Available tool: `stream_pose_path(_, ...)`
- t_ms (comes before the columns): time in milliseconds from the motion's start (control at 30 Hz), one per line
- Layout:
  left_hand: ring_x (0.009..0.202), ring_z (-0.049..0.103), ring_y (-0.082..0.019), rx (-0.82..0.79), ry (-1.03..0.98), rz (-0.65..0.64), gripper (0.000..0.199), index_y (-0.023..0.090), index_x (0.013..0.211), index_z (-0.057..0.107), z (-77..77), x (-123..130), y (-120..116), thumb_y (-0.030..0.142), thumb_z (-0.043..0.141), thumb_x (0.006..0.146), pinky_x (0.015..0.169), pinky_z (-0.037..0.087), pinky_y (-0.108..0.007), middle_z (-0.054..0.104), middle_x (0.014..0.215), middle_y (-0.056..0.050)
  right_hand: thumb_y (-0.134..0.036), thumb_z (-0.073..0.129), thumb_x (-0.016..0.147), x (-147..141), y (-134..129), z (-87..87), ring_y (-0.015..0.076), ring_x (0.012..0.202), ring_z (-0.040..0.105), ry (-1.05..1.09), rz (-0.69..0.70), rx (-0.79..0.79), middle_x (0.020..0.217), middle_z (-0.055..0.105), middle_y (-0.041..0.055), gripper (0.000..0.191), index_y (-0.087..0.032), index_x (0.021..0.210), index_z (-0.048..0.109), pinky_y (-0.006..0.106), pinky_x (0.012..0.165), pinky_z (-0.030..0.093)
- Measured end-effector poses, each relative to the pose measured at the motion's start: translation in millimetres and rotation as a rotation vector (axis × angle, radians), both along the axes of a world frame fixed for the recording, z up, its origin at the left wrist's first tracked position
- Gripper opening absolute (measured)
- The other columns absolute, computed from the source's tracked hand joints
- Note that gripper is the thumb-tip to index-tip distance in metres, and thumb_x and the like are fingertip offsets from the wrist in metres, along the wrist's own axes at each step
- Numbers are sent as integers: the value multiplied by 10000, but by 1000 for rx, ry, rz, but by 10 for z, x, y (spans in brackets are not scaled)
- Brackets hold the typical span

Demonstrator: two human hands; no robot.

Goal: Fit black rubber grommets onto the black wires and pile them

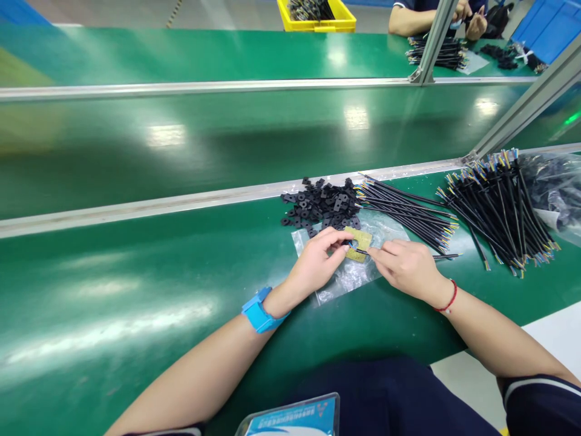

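My left hand pinches a small black part at the stripped end of a black cable, its thumb and fingertips closed. My right hand grips the same black cable, whose other end sticks out past the palm to the right. Beneath the fingertips lies a yellow sponge with a hole, on a clear plastic bag. Just behind my left hand is a heap of small black parts. A loose row of black cables with coloured wire ends lies behind my right hand.
A large pile of black cables and a clear bag of dark items are at the right. A metal rail and slanted posts stand behind. Across the bench, a person's hands work near more cables; a yellow bin stands beyond.
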State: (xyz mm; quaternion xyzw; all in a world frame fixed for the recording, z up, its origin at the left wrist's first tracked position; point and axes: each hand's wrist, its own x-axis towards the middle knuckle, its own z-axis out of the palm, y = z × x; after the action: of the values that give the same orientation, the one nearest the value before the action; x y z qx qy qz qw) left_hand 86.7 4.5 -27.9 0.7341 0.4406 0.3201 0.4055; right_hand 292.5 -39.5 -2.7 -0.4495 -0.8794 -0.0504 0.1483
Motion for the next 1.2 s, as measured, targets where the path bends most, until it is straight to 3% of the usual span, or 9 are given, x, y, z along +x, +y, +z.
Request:
stream_pose_path(100,839,568,-172,99,18,-54,218,191,980,651,17,0,-26,174,507,818,778,457,-308,608,884,-50,-239,425,925,2,5,-23,107,642,507,4,-105,-17,681,588,7,260,-204,959,681,254,591,322)
stream_pose_path(167,876,581,-178,58,-29,-55,218,190,997,645,5,13,-36,188,515,821,816,464,-325,617,936,-62,-238,421,927,-1,6,-33,106,642,514,4,-145,-14,686,596,5,264,-204,957,681,250,594,327)
stream_pose_path(367,630,614,-107,-543,-572,133,293,176,988,550,-26,77,-15,256,664,730,676,519,-277,603,779,15,-240,413,935,-21,-6,-23,105,639,513,41,-96,10,687,590,7,273,-198,1007,673,239,613,350)
stream_pose_path(467,608,613,-98,-823,-715,128,355,146,877,564,17,94,-29,242,773,607,659,513,-250,612,701,25,-234,423,932,-19,-7,-17,105,647,515,82,-67,33,696,586,11,265,-186,1001,674,233,622,358)
stream_pose_path(567,579,594,-87,-916,-756,84,346,139,789,571,48,99,-59,229,808,553,617,497,-230,608,651,33,-242,424,935,-13,-5,-16,102,639,515,111,-49,47,679,575,6,264,-194,969,681,225,612,353)
stream_pose_path(800,565,560,-89,-611,-544,22,274,145,734,552,41,94,-106,255,768,607,595,468,-235,586,647,35,-294,396,946,-14,-22,-9,109,622,532,233,-5,-129,720,621,21,290,-172,943,660,237,581,348)
stream_pose_path(900,612,549,-104,-383,-412,-20,199,151,731,555,70,76,-126,240,719,660,605,457,-245,578,699,17,-291,406,940,-7,-15,22,119,675,560,350,-2,-352,781,653,31,268,-166,911,641,237,628,370)
stream_pose_path(1033,693,542,-125,0,-123,-134,40,163,751,589,114,43,-151,177,626,760,652,427,-257,592,741,-3,-327,412,930,-2,9,80,90,564,477,488,-32,-751,602,543,-25,318,-172,702,570,217,570,338)
stream_pose_path(1200,713,554,-134,86,-17,-235,34,164,775,587,115,64,-186,174,587,808,670,424,-261,608,762,-11,-349,406,913,-25,25,79,73,482,371,605,-82,-1009,514,416,-62,327,-175,654,503,201,503,305)
